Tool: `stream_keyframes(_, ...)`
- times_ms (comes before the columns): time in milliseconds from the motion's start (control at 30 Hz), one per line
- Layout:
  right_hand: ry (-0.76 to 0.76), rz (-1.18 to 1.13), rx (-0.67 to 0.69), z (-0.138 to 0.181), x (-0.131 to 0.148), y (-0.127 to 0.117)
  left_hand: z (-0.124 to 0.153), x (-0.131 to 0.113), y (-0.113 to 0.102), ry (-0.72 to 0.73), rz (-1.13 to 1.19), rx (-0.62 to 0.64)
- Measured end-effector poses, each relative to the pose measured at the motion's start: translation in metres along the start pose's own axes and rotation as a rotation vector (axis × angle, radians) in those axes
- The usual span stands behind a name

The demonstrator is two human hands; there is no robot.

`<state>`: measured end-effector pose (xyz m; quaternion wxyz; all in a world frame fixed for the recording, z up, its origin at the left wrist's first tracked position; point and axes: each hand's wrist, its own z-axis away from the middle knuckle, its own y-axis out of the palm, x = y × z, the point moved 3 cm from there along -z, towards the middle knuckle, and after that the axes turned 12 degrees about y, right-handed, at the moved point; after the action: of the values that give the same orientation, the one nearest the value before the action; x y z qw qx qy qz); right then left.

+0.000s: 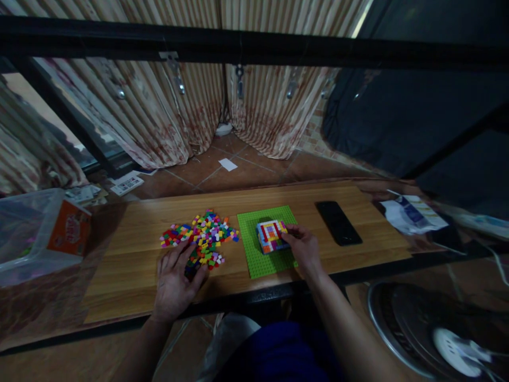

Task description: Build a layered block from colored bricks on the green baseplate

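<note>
A loose pile of small toy bricks [210, 233] in many colours lies on the left half of the wooden table. My left hand [175, 278] rests at the pile's near left side, fingers stretched and apart, fingertips among the bricks. Right of the pile, a green baseplate [250, 262] carries a low block built of bricks [271, 236], its top patterned in white, red, yellow and orange. My right hand [304, 249] is at the block's right edge, fingers closed together and touching it. Whatever is between those fingertips is hidden.
A black phone [339, 223] lies on the table [131, 260] right of the baseplate. At the left stands a clear plastic bin [32, 228] with an orange label. A dark metal bar [254, 48] crosses above, before striped curtains [191, 106]. A round fan-like object [413, 323] is low right.
</note>
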<state>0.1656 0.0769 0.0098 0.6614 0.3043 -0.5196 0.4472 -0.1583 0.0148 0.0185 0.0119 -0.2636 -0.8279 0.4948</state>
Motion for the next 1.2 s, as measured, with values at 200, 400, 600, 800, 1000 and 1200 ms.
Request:
stream_keyframes(200, 0.142, -0.095, 0.072, -0.006, 0.001, -0.001, -0.001, 0.000, 0.001, 0.001, 0.006, 0.017)
stream_keyframes(400, 0.180, -0.081, 0.084, -0.006, 0.004, 0.000, 0.001, 0.003, 0.002, 0.021, -0.016, 0.006)
stream_keyframes(600, 0.027, -0.082, 0.077, -0.001, -0.001, -0.013, 0.001, 0.003, 0.002, 0.029, -0.027, -0.007)
stream_keyframes(800, -0.071, -0.040, -0.139, 0.027, -0.010, -0.034, 0.003, 0.001, 0.001, -0.024, -0.010, 0.030)
stream_keyframes(1000, -0.237, 0.308, 0.276, 0.089, -0.007, 0.023, 0.002, -0.003, 0.000, -0.063, 0.023, 0.062)
stream_keyframes(1200, -0.447, 0.633, 0.433, 0.111, -0.012, 0.081, 0.003, -0.004, -0.002, -0.098, 0.034, 0.083)
